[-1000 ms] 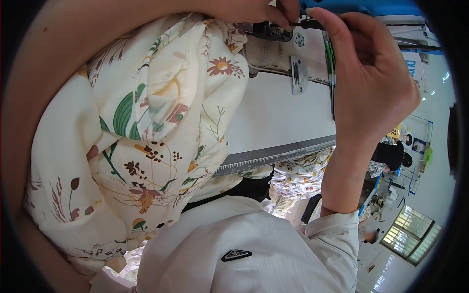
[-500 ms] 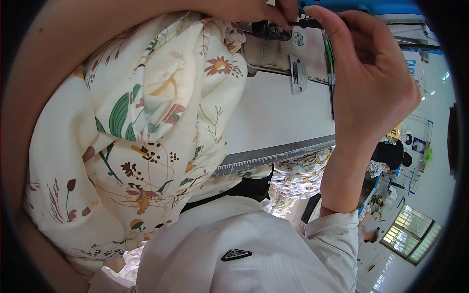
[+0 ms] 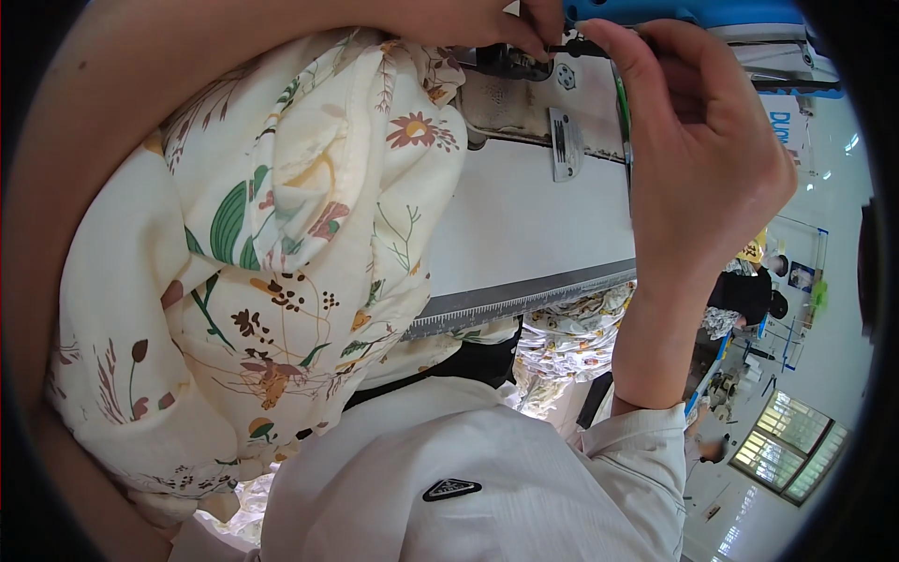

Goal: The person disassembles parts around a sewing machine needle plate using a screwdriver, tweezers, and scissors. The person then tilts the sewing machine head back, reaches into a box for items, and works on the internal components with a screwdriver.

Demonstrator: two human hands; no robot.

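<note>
At the top of the head view, my right hand [image 3: 698, 131] is closed around a slim dark screwdriver-like tool [image 3: 585, 47], with its thumb stretched along it. The tool points left to the fingers of my left hand [image 3: 496, 21], which are pinched near its tip; what they hold, if anything, is hidden. Under them lies the dark opening in the sewing machine bed [image 3: 510, 105]. A silver needle plate [image 3: 565, 145] rests loose on the bed's edge. Cream floral fabric [image 3: 309, 281] is bunched inside the bend of my left arm.
The white tabletop [image 3: 534, 220] has a grey ruler strip [image 3: 524, 302] along its near edge. Blue machine housing [image 3: 693, 11] is beyond my right hand. More printed fabric [image 3: 576, 337] hangs below the table. Other people [image 3: 744, 300] are in the room at right.
Both hands and the machine appear shifted slightly left in view, my right hand also a little lower. The tool stays in my right hand, and the fabric has barely moved.
</note>
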